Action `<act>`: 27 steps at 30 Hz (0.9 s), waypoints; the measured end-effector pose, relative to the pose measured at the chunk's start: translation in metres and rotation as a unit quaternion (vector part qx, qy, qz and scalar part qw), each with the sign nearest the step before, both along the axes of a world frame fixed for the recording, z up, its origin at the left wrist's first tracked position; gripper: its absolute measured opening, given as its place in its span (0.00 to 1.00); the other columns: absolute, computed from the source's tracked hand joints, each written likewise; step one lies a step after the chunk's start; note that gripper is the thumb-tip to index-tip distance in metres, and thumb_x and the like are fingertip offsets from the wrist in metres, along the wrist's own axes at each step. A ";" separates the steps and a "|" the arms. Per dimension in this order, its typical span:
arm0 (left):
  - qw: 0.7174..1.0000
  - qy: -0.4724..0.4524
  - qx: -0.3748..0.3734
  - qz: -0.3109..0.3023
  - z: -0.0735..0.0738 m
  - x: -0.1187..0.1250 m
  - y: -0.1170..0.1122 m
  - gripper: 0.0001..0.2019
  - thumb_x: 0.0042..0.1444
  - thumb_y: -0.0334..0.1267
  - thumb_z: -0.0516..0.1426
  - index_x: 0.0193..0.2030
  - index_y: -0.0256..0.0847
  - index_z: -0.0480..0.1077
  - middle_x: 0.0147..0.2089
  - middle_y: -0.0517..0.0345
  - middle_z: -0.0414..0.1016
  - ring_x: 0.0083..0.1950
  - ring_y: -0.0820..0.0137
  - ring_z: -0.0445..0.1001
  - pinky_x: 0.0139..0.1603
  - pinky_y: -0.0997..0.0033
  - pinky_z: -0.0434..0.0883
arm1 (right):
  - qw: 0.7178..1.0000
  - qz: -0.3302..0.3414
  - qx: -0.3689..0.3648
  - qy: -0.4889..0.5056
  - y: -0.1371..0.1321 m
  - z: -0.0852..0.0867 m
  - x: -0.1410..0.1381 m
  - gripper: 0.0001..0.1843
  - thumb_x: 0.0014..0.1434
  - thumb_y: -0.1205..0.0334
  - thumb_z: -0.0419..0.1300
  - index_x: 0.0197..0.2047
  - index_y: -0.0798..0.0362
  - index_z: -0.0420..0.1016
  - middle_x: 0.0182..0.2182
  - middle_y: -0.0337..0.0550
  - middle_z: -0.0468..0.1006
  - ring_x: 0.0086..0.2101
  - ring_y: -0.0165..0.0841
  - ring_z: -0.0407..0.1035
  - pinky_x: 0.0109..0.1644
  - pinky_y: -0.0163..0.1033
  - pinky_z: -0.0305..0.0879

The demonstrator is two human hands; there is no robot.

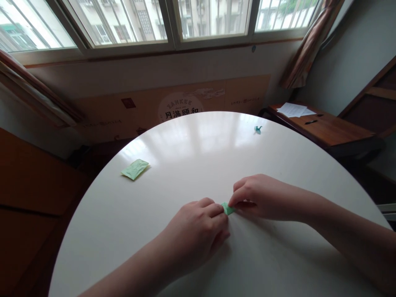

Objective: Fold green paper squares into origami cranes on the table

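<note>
A small piece of folded green paper [228,209] lies on the white round table [185,165], between my two hands. My left hand [201,227] is closed over its left side, with the fingers curled and partly hiding it. From the right, my right hand [255,196] pinches or presses the paper's other edge with thumb and fingertips. Much of the paper is covered by fingers, so its full shape cannot be made out.
A crumpled pale green paper packet [135,169] lies at the table's left. Near the far right rim stands a tiny teal folded figure [258,129]. Beyond it, a wooden side table [337,128] holds white sheets [295,109] and dark pens. Windows line the back wall.
</note>
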State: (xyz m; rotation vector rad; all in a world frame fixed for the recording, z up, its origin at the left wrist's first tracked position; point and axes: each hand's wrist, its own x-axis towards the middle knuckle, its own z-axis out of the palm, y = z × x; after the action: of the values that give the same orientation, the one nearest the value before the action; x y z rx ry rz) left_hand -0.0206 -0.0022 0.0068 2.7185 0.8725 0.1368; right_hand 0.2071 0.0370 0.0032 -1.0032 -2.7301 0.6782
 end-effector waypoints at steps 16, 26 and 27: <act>0.938 -0.245 0.025 0.242 -0.017 -0.025 0.039 0.10 0.62 0.38 0.56 0.41 0.40 0.80 0.38 0.53 0.81 0.35 0.67 0.77 0.37 0.70 0.72 | 0.998 -0.022 -0.038 0.048 -0.003 -0.006 -0.010 0.14 0.59 0.65 0.61 0.48 0.45 0.82 0.37 0.41 0.78 0.33 0.32 0.71 0.36 0.35 0.60; 0.803 -0.403 -0.096 0.429 -0.036 -0.038 0.066 0.21 0.59 0.46 0.55 0.53 0.35 0.73 0.33 0.57 0.73 0.20 0.77 0.65 0.17 0.77 0.65 | 0.986 -0.053 -0.102 0.120 -0.003 -0.007 -0.010 0.09 0.50 0.68 0.66 0.37 0.52 0.81 0.35 0.40 0.76 0.34 0.32 0.69 0.38 0.35 0.62; 0.798 -0.408 -0.102 0.432 -0.036 -0.037 0.066 0.21 0.58 0.46 0.55 0.53 0.35 0.73 0.33 0.58 0.72 0.20 0.77 0.65 0.17 0.78 0.65 | 0.985 -0.054 -0.104 0.126 -0.003 -0.008 -0.010 0.08 0.49 0.69 0.66 0.36 0.52 0.81 0.35 0.40 0.76 0.33 0.32 0.69 0.38 0.35 0.62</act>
State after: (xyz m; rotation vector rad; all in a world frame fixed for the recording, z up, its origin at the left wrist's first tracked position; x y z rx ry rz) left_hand -0.0580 0.0636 -0.0290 1.5483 1.5714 1.1926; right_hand 0.1974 0.0339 -0.0047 -1.0197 -2.4078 1.0121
